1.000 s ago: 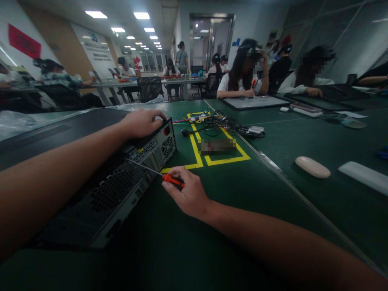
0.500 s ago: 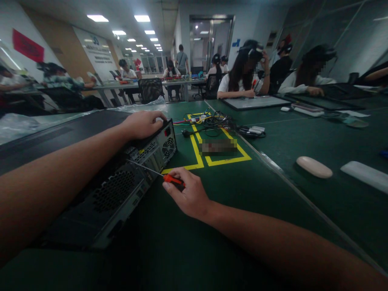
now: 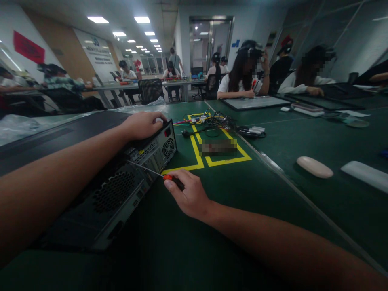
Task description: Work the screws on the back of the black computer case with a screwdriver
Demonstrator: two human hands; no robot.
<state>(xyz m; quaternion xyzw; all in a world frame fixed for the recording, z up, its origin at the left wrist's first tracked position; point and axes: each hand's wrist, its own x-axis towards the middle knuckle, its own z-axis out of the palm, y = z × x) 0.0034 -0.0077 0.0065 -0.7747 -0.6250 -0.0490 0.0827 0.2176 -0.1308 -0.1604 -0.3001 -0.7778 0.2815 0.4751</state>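
Observation:
A black computer case [image 3: 121,206] lies on the green table at the left, its grey rear panel with vents and ports turned toward me. My left hand [image 3: 147,124] is on top of it near the corner, fingers curled at the edge and partly hidden. Closed around the orange and black handle of a screwdriver [image 3: 168,178] is my right hand [image 3: 188,194]. The screwdriver's thin metal shaft reaches up and left to the rear panel. Its tip meets the panel close to a dark vent; the exact spot is too small to make out.
Yellow tape [image 3: 227,161] marks the table, with a bundle of cables [image 3: 218,120] and a blurred-out object [image 3: 218,147] there. A pale oval case [image 3: 314,167] and a white long object [image 3: 365,176] lie right. Clear plastic wrap [image 3: 145,106] is behind the computer. People sit across the table.
My right hand has shifted its fingers slightly on the screwdriver handle, covering more of the orange. The shaft and my left hand stay in place.

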